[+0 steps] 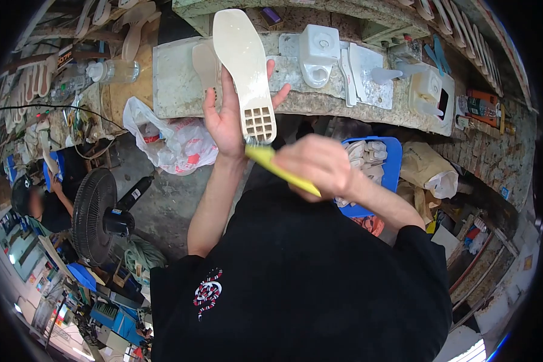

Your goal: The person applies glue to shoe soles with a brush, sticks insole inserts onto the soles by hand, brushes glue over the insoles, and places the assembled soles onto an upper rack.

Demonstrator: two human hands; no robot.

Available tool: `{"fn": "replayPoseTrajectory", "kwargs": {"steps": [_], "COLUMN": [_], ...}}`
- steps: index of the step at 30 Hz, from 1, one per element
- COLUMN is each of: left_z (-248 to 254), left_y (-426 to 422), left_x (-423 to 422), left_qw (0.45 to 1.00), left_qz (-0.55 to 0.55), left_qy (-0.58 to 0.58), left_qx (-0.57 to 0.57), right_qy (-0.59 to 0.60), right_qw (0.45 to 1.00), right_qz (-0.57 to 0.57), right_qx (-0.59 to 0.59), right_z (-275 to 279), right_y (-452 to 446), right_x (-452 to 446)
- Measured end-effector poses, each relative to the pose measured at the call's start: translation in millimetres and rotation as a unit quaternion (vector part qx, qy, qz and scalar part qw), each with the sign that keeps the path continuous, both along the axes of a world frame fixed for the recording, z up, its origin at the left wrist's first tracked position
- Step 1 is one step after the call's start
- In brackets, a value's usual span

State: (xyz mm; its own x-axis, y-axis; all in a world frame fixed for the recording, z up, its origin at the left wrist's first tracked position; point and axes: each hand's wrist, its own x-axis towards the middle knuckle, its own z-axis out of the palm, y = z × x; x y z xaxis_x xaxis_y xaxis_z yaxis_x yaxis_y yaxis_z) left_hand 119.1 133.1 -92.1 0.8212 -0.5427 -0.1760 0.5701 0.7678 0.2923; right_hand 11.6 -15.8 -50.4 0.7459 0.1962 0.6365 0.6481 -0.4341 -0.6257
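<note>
A cream shoe sole (242, 57) with a glossy face and a grid of square holes at its heel stands upright in my left hand (228, 114). The palm is behind the sole and the fingers spread out at its sides. My right hand (317, 164), slightly blurred, is closed round a yellow-handled brush (283, 173). The brush's bristles are at the heel end of the sole, below the grid. Behind my left hand another pale sole (206, 63) lies on a whitish board (172, 81).
A white container (320, 45), pale strips (348, 78) and bottles stand along the bench. Below its edge are a plastic bag (172, 142) and a blue crate (393, 163) of pale parts. A black fan (95, 214) stands at left, near another person (54, 208).
</note>
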Motion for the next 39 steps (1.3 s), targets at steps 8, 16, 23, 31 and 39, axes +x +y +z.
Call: {"fn": "replayPoseTrajectory", "kwargs": {"steps": [8, 16, 23, 31, 39], "left_z": [1.1, -0.2, -0.3, -0.7, -2.0], "left_y": [1.4, 0.1, -4.0, -1.7, 4.0], "left_x": [-1.7, -9.0, -11.1, -29.3, -37.1], "left_qw": [0.999, 0.997, 0.994, 0.988, 0.989], "left_qz": [-0.023, -0.039, -0.052, -0.095, -0.106], "left_qy": [-0.018, -0.026, -0.064, -0.091, -0.086], "left_qx": [0.037, 0.056, 0.071, 0.08, 0.051], "right_qy": [0.104, 0.211, 0.01, 0.193, 0.14], "right_qw": [0.99, 0.972, 0.995, 0.927, 0.945], "right_qz": [0.016, -0.043, 0.005, -0.31, -0.279], "right_qx": [0.097, 0.096, -0.098, 0.079, 0.095], "right_z": [13.5, 23.9, 12.9, -7.0, 5.5], "right_y": [0.7, -20.9, -34.4, -37.9, -27.9], "right_x": [-8.2, -10.8, -2.0, 26.2, 30.8]}}
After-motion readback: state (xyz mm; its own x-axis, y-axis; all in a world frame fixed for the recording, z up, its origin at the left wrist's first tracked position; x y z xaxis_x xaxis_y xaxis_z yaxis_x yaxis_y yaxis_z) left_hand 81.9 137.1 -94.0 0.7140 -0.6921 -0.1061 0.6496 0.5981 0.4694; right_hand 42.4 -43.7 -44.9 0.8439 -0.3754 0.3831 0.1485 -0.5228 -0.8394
